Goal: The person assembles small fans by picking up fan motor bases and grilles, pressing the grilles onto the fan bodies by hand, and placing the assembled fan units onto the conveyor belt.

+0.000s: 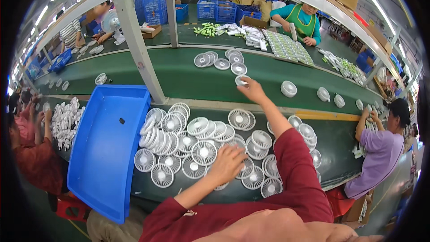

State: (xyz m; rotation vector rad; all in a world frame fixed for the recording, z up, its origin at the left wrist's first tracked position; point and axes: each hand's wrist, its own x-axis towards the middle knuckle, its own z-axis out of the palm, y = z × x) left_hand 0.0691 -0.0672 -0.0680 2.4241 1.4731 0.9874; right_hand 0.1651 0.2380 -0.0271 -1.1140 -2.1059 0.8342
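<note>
Many white round fan grilles [204, 153] lie in a loose, overlapping spread on the dark bench before me. My left hand [227, 163] rests over the middle of them, its fingers spread and slightly bent, and it grips none that I can see. Out across the green conveyor belt [174, 76] reaches my right hand [252, 91]. Its thumb and fingers are on the edge of one white fan grille [242, 80], partly covered by the fingers. Just beyond that one, several more grilles [222, 64] sit on the belt.
A big blue tray [105, 139] stands tilted left of the pile. White metal posts [134, 36] rise between bench and belt. Across the belt, a person in a green apron [300, 22] handles small parts; a person in purple [380, 143] sits at the right. More grilles [289, 89] ride the belt.
</note>
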